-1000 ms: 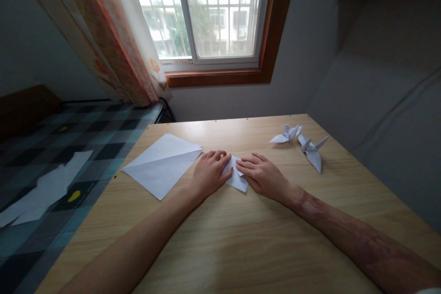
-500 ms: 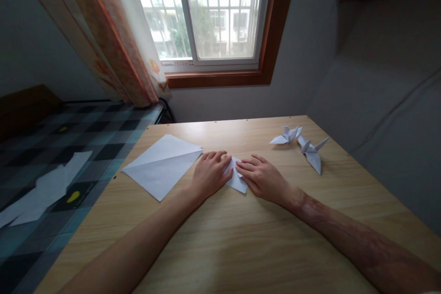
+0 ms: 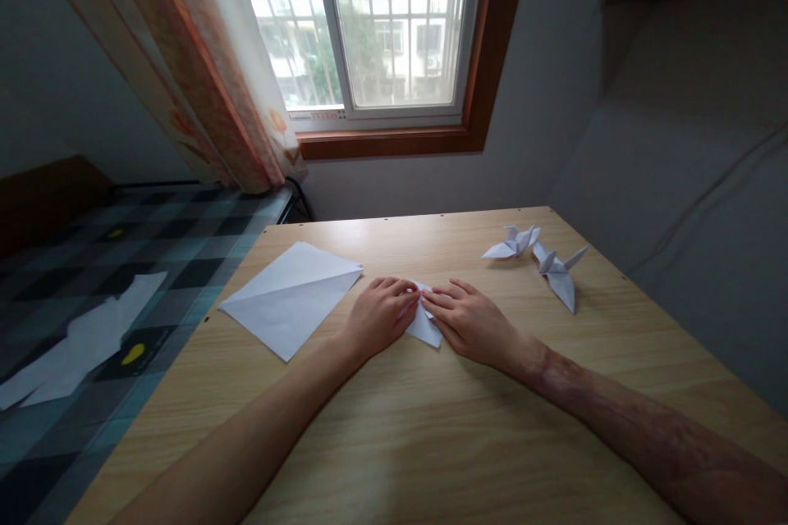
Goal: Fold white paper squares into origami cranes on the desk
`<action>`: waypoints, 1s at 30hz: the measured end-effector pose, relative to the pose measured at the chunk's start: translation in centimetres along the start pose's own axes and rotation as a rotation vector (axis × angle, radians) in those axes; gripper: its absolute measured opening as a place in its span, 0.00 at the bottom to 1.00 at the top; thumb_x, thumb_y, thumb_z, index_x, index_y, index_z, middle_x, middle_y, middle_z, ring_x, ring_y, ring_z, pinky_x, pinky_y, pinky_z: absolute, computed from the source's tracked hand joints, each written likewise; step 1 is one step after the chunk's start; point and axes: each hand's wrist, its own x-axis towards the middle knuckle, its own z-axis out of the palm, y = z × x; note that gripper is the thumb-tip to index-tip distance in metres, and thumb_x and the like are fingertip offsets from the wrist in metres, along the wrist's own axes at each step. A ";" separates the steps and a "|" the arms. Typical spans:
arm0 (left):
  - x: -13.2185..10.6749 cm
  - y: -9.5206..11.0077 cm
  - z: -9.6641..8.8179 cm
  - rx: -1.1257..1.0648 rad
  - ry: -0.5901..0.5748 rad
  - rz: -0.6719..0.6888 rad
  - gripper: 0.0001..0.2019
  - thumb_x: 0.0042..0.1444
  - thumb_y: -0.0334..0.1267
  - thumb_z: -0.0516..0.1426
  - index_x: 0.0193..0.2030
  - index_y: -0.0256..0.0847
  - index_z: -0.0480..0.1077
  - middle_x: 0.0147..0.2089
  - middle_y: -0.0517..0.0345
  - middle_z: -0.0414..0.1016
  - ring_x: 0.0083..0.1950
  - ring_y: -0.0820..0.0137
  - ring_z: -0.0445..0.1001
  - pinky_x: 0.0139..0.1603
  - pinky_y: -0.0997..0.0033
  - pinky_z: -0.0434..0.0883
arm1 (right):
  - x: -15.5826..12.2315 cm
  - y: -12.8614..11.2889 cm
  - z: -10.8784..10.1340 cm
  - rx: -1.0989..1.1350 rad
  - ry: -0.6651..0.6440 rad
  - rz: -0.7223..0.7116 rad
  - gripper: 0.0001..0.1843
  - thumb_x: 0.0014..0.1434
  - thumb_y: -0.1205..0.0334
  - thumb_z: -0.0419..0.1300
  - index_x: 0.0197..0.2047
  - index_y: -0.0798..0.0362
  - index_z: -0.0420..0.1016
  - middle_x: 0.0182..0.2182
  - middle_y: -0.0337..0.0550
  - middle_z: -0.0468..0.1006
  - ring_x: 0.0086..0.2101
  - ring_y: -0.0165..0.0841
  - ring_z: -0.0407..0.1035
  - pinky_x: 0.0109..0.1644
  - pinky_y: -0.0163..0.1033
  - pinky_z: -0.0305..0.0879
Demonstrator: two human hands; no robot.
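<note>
A small folded sheet of white paper (image 3: 423,330) lies on the table between my two hands, its upper part covered by my fingers. From the left, my left hand (image 3: 382,313) pinches the paper, with fingers curled and thumb close to them. My right hand (image 3: 471,316) grips its right side, fingers drawn together and tips meeting those of the left hand near the upper edge. The right thumb is hidden. Beside my left hand lies a larger white sheet (image 3: 286,303) with a diagonal crease.
Two folded paper cranes (image 3: 512,243) (image 3: 557,269) stand at the back right of the wooden table (image 3: 394,443). Cut paper pieces (image 3: 92,344) lie on a checked bed (image 3: 203,217) at the left. A window (image 3: 394,25) and a curtain (image 3: 203,74) are beyond the table.
My left hand's fingers have curled in from lying flatter and now pinch the paper near its upper edge. My right hand has hardly moved.
</note>
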 end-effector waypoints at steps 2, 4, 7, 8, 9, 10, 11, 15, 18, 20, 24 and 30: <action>0.0 0.0 0.0 0.009 0.013 0.008 0.13 0.76 0.37 0.56 0.59 0.46 0.80 0.57 0.52 0.84 0.56 0.58 0.81 0.61 0.52 0.74 | -0.2 -0.1 0.0 -0.001 0.003 0.006 0.24 0.77 0.63 0.56 0.73 0.53 0.74 0.67 0.53 0.79 0.65 0.48 0.73 0.75 0.60 0.63; 0.1 0.0 0.0 0.004 0.024 0.010 0.12 0.75 0.37 0.57 0.58 0.45 0.81 0.57 0.52 0.85 0.56 0.59 0.81 0.61 0.53 0.75 | -0.5 -0.2 -0.1 0.006 0.001 0.009 0.25 0.77 0.63 0.56 0.74 0.52 0.72 0.68 0.52 0.78 0.67 0.48 0.72 0.74 0.60 0.64; 0.1 0.0 0.0 -0.014 0.040 0.013 0.12 0.75 0.36 0.57 0.57 0.45 0.81 0.57 0.52 0.85 0.57 0.60 0.82 0.61 0.54 0.75 | -1.1 -0.2 -0.4 0.023 -0.014 0.011 0.27 0.77 0.63 0.56 0.76 0.51 0.70 0.70 0.52 0.77 0.69 0.48 0.70 0.74 0.60 0.64; 0.1 0.0 0.0 -0.020 0.045 0.014 0.11 0.74 0.36 0.58 0.57 0.45 0.81 0.57 0.52 0.85 0.57 0.60 0.82 0.61 0.54 0.75 | -1.3 -0.2 -0.4 0.026 -0.020 0.013 0.27 0.77 0.63 0.56 0.76 0.51 0.70 0.70 0.52 0.76 0.69 0.48 0.70 0.74 0.60 0.65; 0.1 -0.1 -0.1 -0.024 0.049 0.016 0.11 0.74 0.36 0.58 0.56 0.45 0.81 0.57 0.52 0.85 0.57 0.60 0.82 0.61 0.54 0.75 | -1.4 -0.2 -0.5 0.028 -0.024 0.016 0.27 0.77 0.63 0.56 0.76 0.51 0.69 0.71 0.52 0.76 0.69 0.48 0.70 0.74 0.60 0.65; 0.1 -0.1 -0.1 -0.028 0.053 0.015 0.11 0.74 0.36 0.58 0.56 0.45 0.81 0.57 0.52 0.85 0.57 0.60 0.82 0.60 0.54 0.75 | -1.5 -0.2 -0.5 0.029 -0.029 0.019 0.27 0.77 0.63 0.55 0.77 0.51 0.69 0.71 0.51 0.75 0.69 0.48 0.70 0.74 0.60 0.65; 0.1 -0.1 -0.1 -0.031 0.056 0.015 0.11 0.74 0.36 0.58 0.56 0.45 0.81 0.57 0.52 0.85 0.57 0.60 0.82 0.60 0.54 0.76 | -1.6 -0.2 -0.5 0.030 -0.033 0.020 0.27 0.78 0.63 0.55 0.77 0.51 0.69 0.71 0.51 0.75 0.69 0.48 0.70 0.74 0.60 0.65; 0.1 -0.1 -0.2 -0.041 0.057 0.017 0.11 0.74 0.36 0.58 0.56 0.44 0.81 0.57 0.52 0.85 0.57 0.60 0.82 0.60 0.54 0.75 | -1.6 -0.2 -0.4 0.037 -0.037 0.022 0.27 0.78 0.63 0.55 0.77 0.51 0.69 0.72 0.51 0.75 0.70 0.48 0.70 0.74 0.60 0.64; 0.1 -0.1 -0.2 -0.032 0.051 0.020 0.11 0.75 0.36 0.57 0.56 0.44 0.80 0.57 0.52 0.85 0.58 0.59 0.82 0.60 0.54 0.75 | -1.6 -0.2 -0.4 0.044 -0.026 0.027 0.27 0.78 0.63 0.55 0.77 0.51 0.69 0.71 0.51 0.75 0.70 0.47 0.70 0.75 0.60 0.64; 0.1 -0.1 -0.2 -0.025 0.048 0.023 0.11 0.75 0.37 0.57 0.56 0.44 0.80 0.58 0.52 0.85 0.57 0.59 0.82 0.59 0.54 0.75 | -1.7 -0.2 -0.4 0.051 -0.018 0.028 0.28 0.77 0.63 0.56 0.77 0.50 0.68 0.71 0.51 0.75 0.70 0.47 0.70 0.74 0.60 0.64; 0.2 -0.2 0.0 -0.033 0.048 0.020 0.10 0.75 0.36 0.58 0.55 0.44 0.80 0.57 0.52 0.85 0.57 0.60 0.82 0.60 0.54 0.75 | -1.8 -0.2 -0.5 0.059 -0.015 0.029 0.28 0.78 0.63 0.55 0.77 0.50 0.68 0.71 0.50 0.75 0.70 0.47 0.70 0.74 0.60 0.64; 0.2 -0.2 -0.1 -0.030 0.041 0.025 0.10 0.75 0.36 0.58 0.56 0.44 0.80 0.58 0.52 0.85 0.57 0.59 0.82 0.60 0.53 0.75 | -1.8 -0.3 -0.6 0.053 -0.027 0.036 0.26 0.78 0.63 0.54 0.76 0.52 0.70 0.71 0.50 0.75 0.69 0.48 0.70 0.74 0.61 0.64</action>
